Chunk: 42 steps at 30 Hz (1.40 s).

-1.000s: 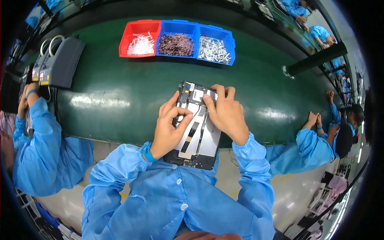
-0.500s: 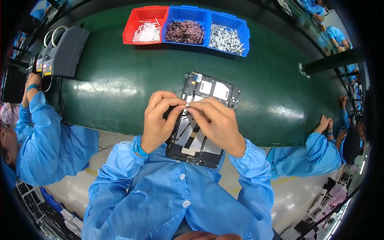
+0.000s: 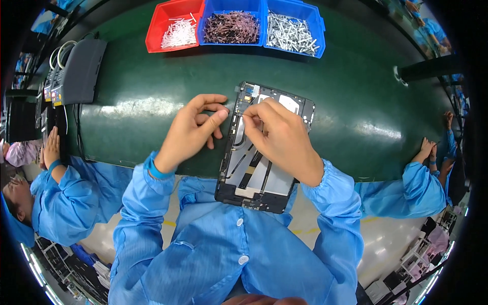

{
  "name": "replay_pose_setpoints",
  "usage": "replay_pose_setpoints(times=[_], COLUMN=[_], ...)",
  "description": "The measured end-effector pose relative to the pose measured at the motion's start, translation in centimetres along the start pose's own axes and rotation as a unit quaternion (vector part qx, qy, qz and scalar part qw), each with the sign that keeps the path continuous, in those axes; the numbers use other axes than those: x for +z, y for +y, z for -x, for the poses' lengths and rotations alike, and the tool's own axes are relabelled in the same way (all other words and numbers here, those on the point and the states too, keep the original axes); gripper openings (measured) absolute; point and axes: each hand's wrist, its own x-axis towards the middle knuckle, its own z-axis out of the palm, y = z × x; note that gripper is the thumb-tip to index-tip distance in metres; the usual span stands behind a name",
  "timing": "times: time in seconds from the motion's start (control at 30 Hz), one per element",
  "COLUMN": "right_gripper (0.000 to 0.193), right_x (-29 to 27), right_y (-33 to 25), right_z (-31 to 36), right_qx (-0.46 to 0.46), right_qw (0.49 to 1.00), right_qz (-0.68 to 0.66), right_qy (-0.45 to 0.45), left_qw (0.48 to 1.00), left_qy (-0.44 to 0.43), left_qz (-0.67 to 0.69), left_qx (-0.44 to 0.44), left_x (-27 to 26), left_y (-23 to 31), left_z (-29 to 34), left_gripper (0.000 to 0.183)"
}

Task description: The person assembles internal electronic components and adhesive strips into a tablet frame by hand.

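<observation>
While your right hand [image 3: 282, 137] pinches a small part onto the tablet frame [image 3: 259, 152], your left hand [image 3: 195, 127] has lifted off toward nine o'clock, fingers loose, holding nothing.

A red bin [image 3: 173, 30] and two blue bins [image 3: 264, 25] of small parts stand on the green table [image 3: 152, 101]; a grey box [image 3: 81, 71] sits left.

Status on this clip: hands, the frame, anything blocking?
Left hand beside frame's left edge, holding nothing visible. Right hand pinching on tablet frame. Nothing blocking; parts bins far side.
</observation>
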Motion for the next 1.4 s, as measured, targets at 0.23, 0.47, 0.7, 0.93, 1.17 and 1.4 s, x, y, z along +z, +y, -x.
replay_pose_setpoints(times=[0.23, 0.47, 0.7, 0.93, 1.17, 1.4], right_gripper=[0.008, 0.010, 0.011, 0.011, 0.010, 0.011], right_x=[1.1, 1.1, 1.3, 1.2, 1.1, 1.1], right_y=[1.0, 1.1, 1.2, 1.1, 1.3, 1.5], right_z=[0.1, 0.2, 0.1, 0.1, 0.2, 0.3], right_qx=[0.001, -0.008, -0.010, 0.000, -0.007, -0.020], right_qw=[0.999, 1.000, 1.000, 1.000, 1.000, 1.000], right_qz=[-0.032, -0.011, -0.001, -0.006, -0.002, 0.003], right_qy=[0.000, -0.008, -0.011, -0.018, -0.020, -0.015], left_qw=[0.990, 0.991, 0.991, 0.989, 0.991, 0.992], left_qy=[-0.089, -0.084, -0.074, -0.072, -0.057, -0.055], left_qz=[-0.002, -0.026, -0.031, -0.034, -0.048, -0.056], left_qx=[-0.111, -0.105, -0.111, -0.125, -0.115, -0.101], left_x=[-0.7, -0.4, -0.1, -0.1, 0.2, 0.5], left_y=[0.2, 0.2, 0.3, 0.4, 0.4, 0.1], left_z=[-2.2, -2.1, -2.3, -2.3, -2.1, -2.0], left_gripper=[0.020, 0.015, 0.015, 0.014, 0.014, 0.015])
